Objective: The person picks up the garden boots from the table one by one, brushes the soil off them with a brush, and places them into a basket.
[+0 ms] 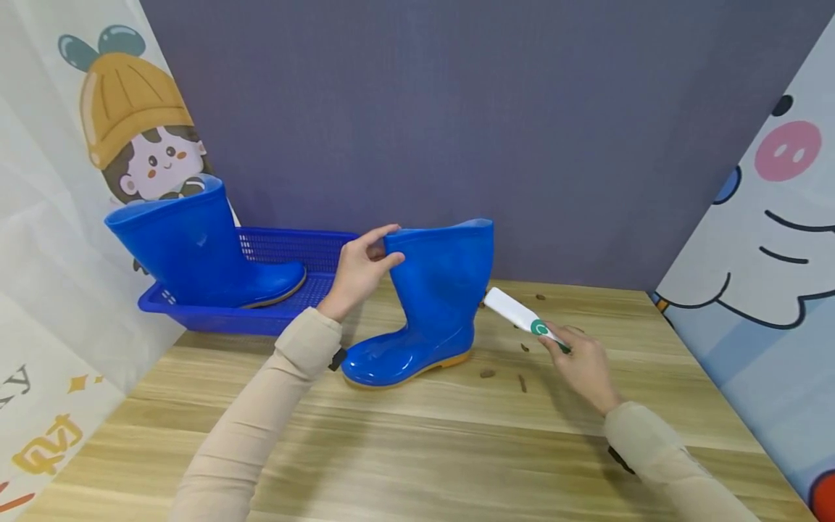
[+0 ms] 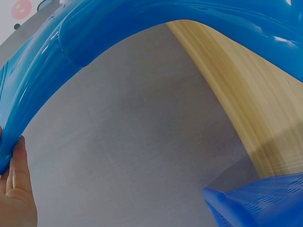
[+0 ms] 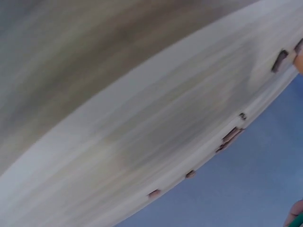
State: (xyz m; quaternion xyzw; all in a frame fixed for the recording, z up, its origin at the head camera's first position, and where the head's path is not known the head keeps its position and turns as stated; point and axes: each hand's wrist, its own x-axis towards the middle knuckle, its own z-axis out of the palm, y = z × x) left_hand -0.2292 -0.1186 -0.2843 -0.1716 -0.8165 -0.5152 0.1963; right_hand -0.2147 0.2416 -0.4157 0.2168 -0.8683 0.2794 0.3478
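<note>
A blue rubber boot [image 1: 443,283] stands upright on the wooden table, its toe pointing left. My left hand [image 1: 361,270] pinches the boot's top rim on the left side between thumb and fingers. In the left wrist view that hand [image 2: 18,194] shows at the lower left against the boot shaft [image 2: 38,80]. My right hand [image 1: 580,359] grips what looks like a brush [image 1: 512,310], white with a green handle; bristles cannot be made out. The brush's white end is beside the boot's heel side. Only a bit of the right hand [image 3: 296,208] shows in the right wrist view.
A second blue boot [image 1: 196,254] stands in a blue plastic basket [image 1: 228,319] at the left. Several brown crumbs of dirt [image 1: 487,373] lie on the table [image 1: 457,457] right of the boot. A grey panel [image 1: 457,130] rises behind; printed curtains [image 1: 770,239] hang at the sides.
</note>
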